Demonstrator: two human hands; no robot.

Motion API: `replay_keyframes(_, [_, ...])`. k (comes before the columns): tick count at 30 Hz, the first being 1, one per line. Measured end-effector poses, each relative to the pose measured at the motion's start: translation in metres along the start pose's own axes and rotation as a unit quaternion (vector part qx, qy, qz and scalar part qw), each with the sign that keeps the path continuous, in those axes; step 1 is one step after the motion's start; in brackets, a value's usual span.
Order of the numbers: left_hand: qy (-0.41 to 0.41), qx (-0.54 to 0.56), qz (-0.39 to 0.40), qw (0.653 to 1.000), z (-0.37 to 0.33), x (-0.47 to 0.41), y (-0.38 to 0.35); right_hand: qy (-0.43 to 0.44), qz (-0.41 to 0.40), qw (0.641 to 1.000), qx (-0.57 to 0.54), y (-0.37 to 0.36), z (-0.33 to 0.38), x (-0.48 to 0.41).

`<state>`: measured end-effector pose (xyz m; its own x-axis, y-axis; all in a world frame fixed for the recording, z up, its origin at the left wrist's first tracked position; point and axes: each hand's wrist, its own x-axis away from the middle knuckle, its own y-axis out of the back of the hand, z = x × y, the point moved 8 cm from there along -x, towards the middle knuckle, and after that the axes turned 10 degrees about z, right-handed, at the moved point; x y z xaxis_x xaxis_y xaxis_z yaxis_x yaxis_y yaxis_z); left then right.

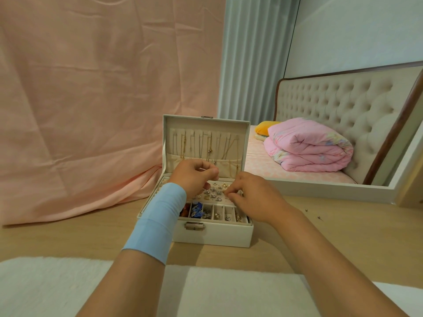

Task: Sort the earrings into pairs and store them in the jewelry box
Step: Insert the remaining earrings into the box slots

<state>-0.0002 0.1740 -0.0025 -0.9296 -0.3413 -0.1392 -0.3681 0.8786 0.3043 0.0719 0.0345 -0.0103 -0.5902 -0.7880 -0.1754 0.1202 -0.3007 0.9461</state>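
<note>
The white jewelry box (219,234) stands open on the wooden table, its lid upright with necklaces (206,147) hanging inside. Several small silver and gold earrings (211,194) lie on the pale pad in the tray. The front compartments (219,212) hold more jewelry, including blue pieces. My left hand (194,175), with a blue band on its wrist, hovers over the back of the tray. Its fingers are curled with the thumb against them, and I cannot see anything inside. My right hand (251,195) pinches a small earring at the pad's right edge.
Two tiny studs (312,213) lie on the wooden table (91,234) right of the box. A white fluffy cloth (57,287) covers the near edge. Pink fabric (91,110) hangs behind at the left. A mirror (343,133) leans at the back right.
</note>
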Motion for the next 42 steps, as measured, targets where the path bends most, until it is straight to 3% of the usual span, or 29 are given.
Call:
replay_keyframes(3, [0.001,0.019,0.004,1.0,-0.003,0.001,-0.002,-0.01,-0.06,0.992,-0.108,0.014,-0.009,0.0])
replay_keyframes(5, [0.004,0.042,0.01,0.999,-0.005,0.002,-0.006,0.001,-0.123,0.971,-0.204,0.029,-0.01,0.004])
replay_keyframes(8, [0.016,0.081,0.027,0.996,-0.008,0.002,-0.016,0.032,-0.147,0.942,-0.3,0.039,-0.003,0.007])
replay_keyframes(18, [0.082,0.145,0.087,0.982,-0.005,0.006,-0.024,0.029,-0.189,0.923,-0.332,0.04,-0.007,0.008])
replay_keyframes(22, [0.076,0.108,0.063,0.989,-0.007,0.007,-0.021,0.02,-0.185,0.92,-0.346,0.035,-0.007,0.007])
replay_keyframes(28, [0.006,-0.017,0.038,0.999,-0.019,0.003,-0.014,-0.019,-0.156,0.873,-0.462,0.021,-0.014,0.004])
replay_keyframes(30, [-0.007,-0.103,0.048,0.994,-0.017,0.002,-0.013,-0.037,-0.136,0.907,-0.397,0.018,-0.018,0.003])
replay_keyframes(33, [0.004,-0.248,0.062,0.967,-0.007,0.002,-0.012,-0.056,-0.059,0.985,-0.151,0.008,-0.013,0.002])
replay_keyframes(37, [0.028,-0.333,0.09,0.938,0.004,0.002,-0.015,-0.021,-0.03,0.999,-0.023,0.004,0.0,0.004])
replay_keyframes(42, [0.022,-0.36,0.119,0.925,0.01,-0.002,-0.023,0.017,-0.032,0.999,0.023,0.004,0.01,0.004])
